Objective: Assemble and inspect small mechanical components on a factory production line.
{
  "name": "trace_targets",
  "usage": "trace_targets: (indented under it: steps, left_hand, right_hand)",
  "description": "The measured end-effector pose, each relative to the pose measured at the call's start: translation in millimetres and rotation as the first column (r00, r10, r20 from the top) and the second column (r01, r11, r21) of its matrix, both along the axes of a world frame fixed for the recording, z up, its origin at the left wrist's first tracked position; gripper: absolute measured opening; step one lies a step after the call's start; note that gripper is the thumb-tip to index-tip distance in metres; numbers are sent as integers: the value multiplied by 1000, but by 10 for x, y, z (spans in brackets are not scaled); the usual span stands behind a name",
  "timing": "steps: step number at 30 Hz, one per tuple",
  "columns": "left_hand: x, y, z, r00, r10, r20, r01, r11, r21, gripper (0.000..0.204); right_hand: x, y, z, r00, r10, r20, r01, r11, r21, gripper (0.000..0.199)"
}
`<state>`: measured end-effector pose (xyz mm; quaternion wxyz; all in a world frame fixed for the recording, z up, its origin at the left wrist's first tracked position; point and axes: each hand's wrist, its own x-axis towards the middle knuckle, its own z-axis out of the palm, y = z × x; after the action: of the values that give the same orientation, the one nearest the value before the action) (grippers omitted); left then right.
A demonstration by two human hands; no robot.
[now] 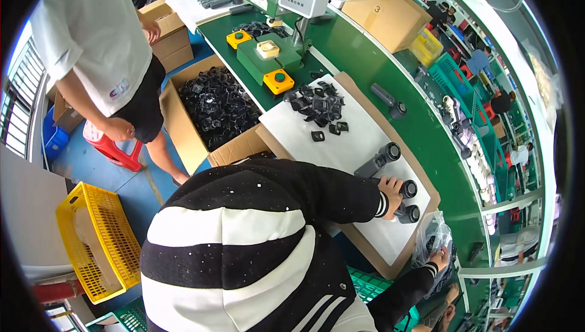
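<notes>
My left hand (pixel 390 196) is closed round one of the dark grey handheld device housings (pixel 409 214), each with a round, ring-like end. A second housing (pixel 408 189) lies right against that hand, and a third housing (pixel 385 155) rests farther off on the white sheet (pixel 359 143). At the sheet's near right corner, my right hand (pixel 440 259) has its fingers curled on a clear plastic bag (pixel 434 234) with dark parts inside. Small black plastic pieces (pixel 320 103) are heaped at the sheet's far end.
Beyond the sheet stands a press machine (pixel 268 57) with yellow button boxes. A cardboard box (pixel 219 109) of black parts and a standing person (pixel 97 45) are at left, with a yellow crate (pixel 97 240) nearer. Another housing (pixel 389 100) lies on the green bench. Someone else's hands (pixel 450 307) show at lower right.
</notes>
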<state>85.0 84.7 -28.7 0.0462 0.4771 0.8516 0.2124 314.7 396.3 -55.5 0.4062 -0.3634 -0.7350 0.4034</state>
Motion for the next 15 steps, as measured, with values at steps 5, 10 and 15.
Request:
trace_targets:
  steps: [5,10,15]
  left_hand:
    - [-88,-58,-123,979,144,-142,-133,988,82,47]
    - [-188,-374,102,989,80,-121,-56,980,189,55]
    - [-898,-1049,401,937,271,-219,-134,861,490,47]
  right_hand:
    - [-238,-287,104,989,28,-143,-38,997,-65,22]
    - [112,356,-447,980,59,-192,-41,994,97,12]
    - [-398,595,-658,978,-209,-10,209,967,145,15]
